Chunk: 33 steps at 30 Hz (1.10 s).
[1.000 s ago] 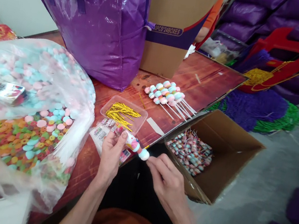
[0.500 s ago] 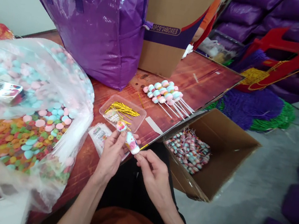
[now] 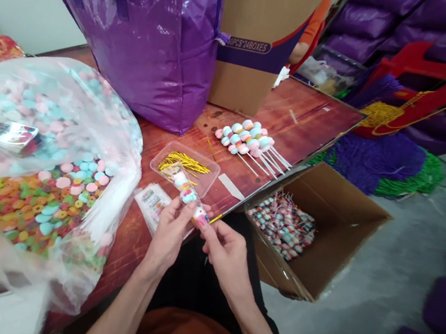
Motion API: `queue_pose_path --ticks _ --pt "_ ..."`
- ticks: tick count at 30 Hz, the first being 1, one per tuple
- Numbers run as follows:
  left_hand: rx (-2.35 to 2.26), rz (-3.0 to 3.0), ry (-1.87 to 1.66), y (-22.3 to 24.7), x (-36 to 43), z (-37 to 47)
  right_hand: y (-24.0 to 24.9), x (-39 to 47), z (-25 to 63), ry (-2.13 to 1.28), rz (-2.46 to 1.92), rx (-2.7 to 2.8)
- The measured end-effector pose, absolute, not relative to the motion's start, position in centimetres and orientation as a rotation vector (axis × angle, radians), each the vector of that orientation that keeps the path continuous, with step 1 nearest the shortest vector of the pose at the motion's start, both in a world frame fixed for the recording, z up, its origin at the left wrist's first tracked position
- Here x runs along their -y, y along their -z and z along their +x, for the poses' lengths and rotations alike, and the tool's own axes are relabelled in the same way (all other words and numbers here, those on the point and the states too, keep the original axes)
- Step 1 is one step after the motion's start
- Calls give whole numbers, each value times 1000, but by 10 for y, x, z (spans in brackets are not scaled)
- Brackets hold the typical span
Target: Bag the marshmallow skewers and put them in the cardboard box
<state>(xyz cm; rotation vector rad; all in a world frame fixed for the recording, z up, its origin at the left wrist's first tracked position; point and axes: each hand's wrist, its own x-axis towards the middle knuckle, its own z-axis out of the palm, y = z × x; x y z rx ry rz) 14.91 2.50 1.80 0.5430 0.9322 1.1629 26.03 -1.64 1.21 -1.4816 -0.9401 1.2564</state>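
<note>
Between my hands is a candy skewer in a clear printed wrapper (image 3: 188,194), its white and pastel pieces lined up inside. My left hand (image 3: 172,230) is closed around its middle, thumb on top. At the lower end, the thumb and fingers of my right hand (image 3: 226,247) pinch the wrapper. A yellow twist tie (image 3: 215,219) sticks out between the hands; which fingers hold it is unclear. Just beyond lies a clear plastic tray (image 3: 214,174) with more yellow twist ties (image 3: 187,164). Beside my left hand is a stack of printed wrappers (image 3: 152,201).
Unwrapped candy skewers (image 3: 249,139) lie on the table (image 3: 313,111). An open carton (image 3: 350,222) below its edge contains wrapped ones. Left is a large bag of loose candies (image 3: 31,186). A purple bag (image 3: 152,52) and cardboard box (image 3: 240,87) stand behind; a person's arm (image 3: 300,51) shows there.
The wrapper's far end now reaches further over the tray, with more candy showing beyond my left hand. My right hand has moved slightly up and left onto the wrapper's lower end.
</note>
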Motion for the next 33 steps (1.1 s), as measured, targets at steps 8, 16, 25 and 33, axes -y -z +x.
queue_pose_path --ticks 8,16,25,33 --pt "-916 570 -1126 -17 -25 142 -13 37 273 -1354 -1425 1043" --pt "-950 506 -1089 -18 -14 143 -8 24 256 -1281 -1329 1054" --pt "-1026 654 -1260 -17 -5 130 -23 12 234 -1353 -1229 1042" --pt "-856 607 -1327 -36 -1 92 -40 -9 210 -1855 -1029 1150"
